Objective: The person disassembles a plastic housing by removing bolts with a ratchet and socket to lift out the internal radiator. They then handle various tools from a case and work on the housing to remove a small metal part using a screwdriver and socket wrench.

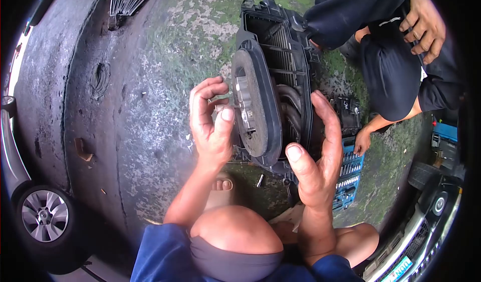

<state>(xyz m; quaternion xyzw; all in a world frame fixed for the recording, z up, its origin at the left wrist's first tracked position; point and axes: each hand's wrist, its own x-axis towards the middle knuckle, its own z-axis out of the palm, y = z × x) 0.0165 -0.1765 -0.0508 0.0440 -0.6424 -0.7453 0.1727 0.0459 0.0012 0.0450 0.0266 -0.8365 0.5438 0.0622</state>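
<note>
A black plastic housing (pixel 293 74) with fins and pipes inside stands in front of me, an oval foam-edged opening (pixel 258 106) on its left side. My left hand (pixel 213 126) is beside that opening, fingers curled around a small metallic piece (pixel 222 108) near the thumb. On the other side, my right hand (pixel 318 157) is raised near the housing's lower right edge, thumb and fingers apart, with nothing between them.
A co-worker in dark clothes crouches at the right, one hand (pixel 362 142) by a blue socket set (pixel 349 174), the other (pixel 425 29) on a knee. A small socket (pixel 260 181) lies on the mossy floor (pixel 165 111). Cars stand at both lower sides.
</note>
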